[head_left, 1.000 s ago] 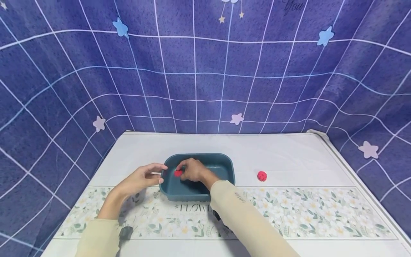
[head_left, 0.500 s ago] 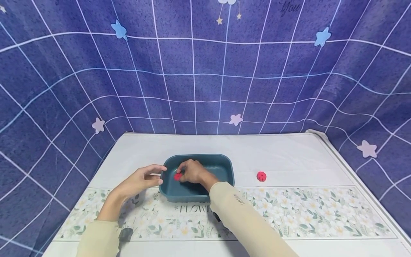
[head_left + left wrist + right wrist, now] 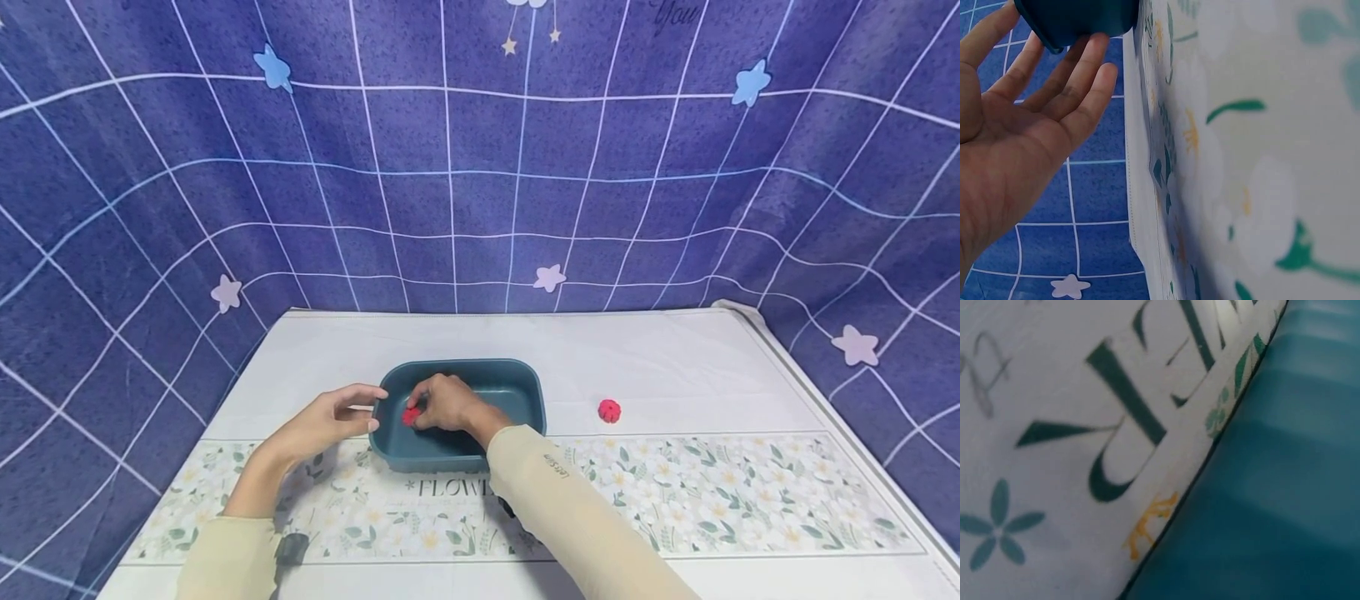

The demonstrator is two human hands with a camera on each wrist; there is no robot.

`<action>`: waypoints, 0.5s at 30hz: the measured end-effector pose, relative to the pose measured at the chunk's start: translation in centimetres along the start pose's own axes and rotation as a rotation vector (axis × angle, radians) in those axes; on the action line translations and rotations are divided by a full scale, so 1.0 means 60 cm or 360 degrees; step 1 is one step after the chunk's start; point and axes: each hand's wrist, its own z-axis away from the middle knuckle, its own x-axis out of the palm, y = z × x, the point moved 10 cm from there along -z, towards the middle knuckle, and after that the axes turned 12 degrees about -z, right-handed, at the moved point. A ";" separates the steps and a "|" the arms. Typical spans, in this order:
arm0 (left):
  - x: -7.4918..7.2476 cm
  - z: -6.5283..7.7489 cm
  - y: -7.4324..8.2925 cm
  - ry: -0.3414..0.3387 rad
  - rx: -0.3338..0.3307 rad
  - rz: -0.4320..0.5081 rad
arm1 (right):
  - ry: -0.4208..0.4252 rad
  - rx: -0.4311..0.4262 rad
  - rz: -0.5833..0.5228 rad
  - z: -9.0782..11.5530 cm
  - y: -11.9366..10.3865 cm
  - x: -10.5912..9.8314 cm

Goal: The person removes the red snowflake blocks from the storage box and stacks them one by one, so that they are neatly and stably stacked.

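Note:
A dark teal rectangular bin (image 3: 517, 404) stands on the table. Inside it, near the left end, my right hand (image 3: 450, 404) pinches a small red lobed piece (image 3: 410, 416), flower-like in shape, between fingertips and thumb. My left hand (image 3: 322, 421) is at the bin's left end with thumb and fingers spread around the corner. In the left wrist view the fingers (image 3: 1079, 87) are nearly straight against or very close to the bin's outer wall (image 3: 1085, 15). The right wrist view holds only the bin's wall (image 3: 1272, 500) and the cloth; the right hand is out of that view.
A second red lobed piece (image 3: 610, 411) lies on the white tablecloth (image 3: 645, 350), right of the bin. A floral printed band (image 3: 712, 496) runs across the table's front. A blue gridded curtain (image 3: 480, 200) with stars hangs behind and at both sides.
Inside the bin, my right hand has shifted slightly left and towards me with the red lobed piece. My left hand stays at the bin's left end.

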 end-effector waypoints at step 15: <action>-0.001 0.002 -0.007 -0.0008 -0.0035 -0.0008 | -0.0004 -0.0094 -0.0098 0.003 -0.007 0.002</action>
